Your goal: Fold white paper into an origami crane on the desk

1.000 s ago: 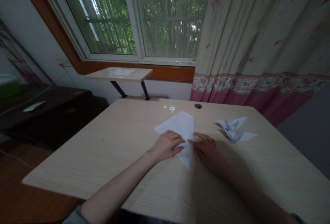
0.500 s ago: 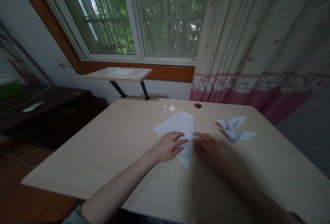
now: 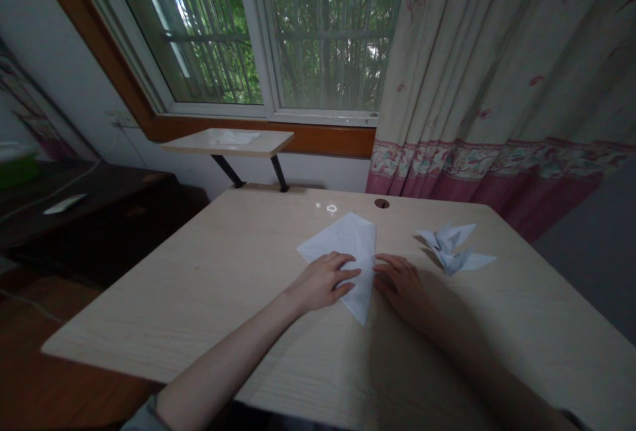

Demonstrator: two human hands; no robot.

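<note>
A folded sheet of white paper (image 3: pixel 348 236) lies on the light wooden table (image 3: pixel 209 285), one pointed corner toward me and its right edge nearly straight. My left hand (image 3: pixel 328 282) rests on the paper's left part with its fingers spread and hides some of it. At the paper's right edge is my right hand (image 3: pixel 400 282), fingers apart, the tips touching or very near the crease. Neither hand grasps anything. To the right of my right hand stand folded white paper figures (image 3: pixel 452 245) with pointed tips, like origami cranes; I cannot tell exactly how many.
A small raised shelf (image 3: pixel 268 143) on black posts stands at the table's back left, with white paper (image 3: pixel 236 137) on it. A round cable hole (image 3: pixel 381 204) sits near the back edge. Behind are a window and a curtain (image 3: pixel 447 159); a dark cabinet (image 3: pixel 84 219) stands left.
Almost nothing differs. The fingertips of my right hand have shifted very slightly to the right along the paper's edge; the paper and my left hand stay nearly still.
</note>
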